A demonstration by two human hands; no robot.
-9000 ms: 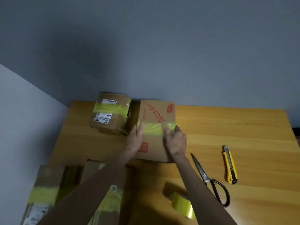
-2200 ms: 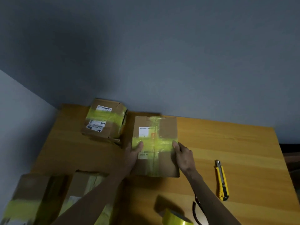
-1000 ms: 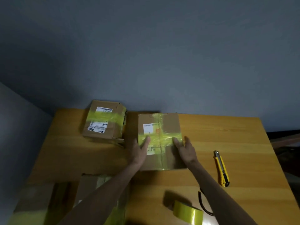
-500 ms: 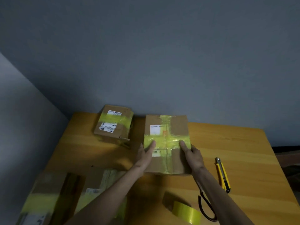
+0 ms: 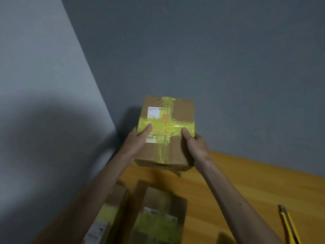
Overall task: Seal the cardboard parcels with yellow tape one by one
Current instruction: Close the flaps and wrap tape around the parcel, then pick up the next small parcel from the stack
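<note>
head view | parcel [image 5: 182,113] crossed with yellow tape [image 5: 175,125], held up before grey wall [image 5: 228,59] over table's [image 5: 246,182] far left corner | left hand [image 5: 139,140] grips left side, thumb on tape | right hand [image 5: 195,147] grips right side | taped parcels [image 5: 158,217] nearer, knife [image 5: 288,226] at right

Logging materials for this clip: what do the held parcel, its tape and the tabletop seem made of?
Parcel: brown cardboard, matte, creased at its edges. Tape: likely thin plastic film, translucent yellow, glossy and wrinkled. Tabletop: wood or wood-look laminate, smooth, with grain lines.
</note>
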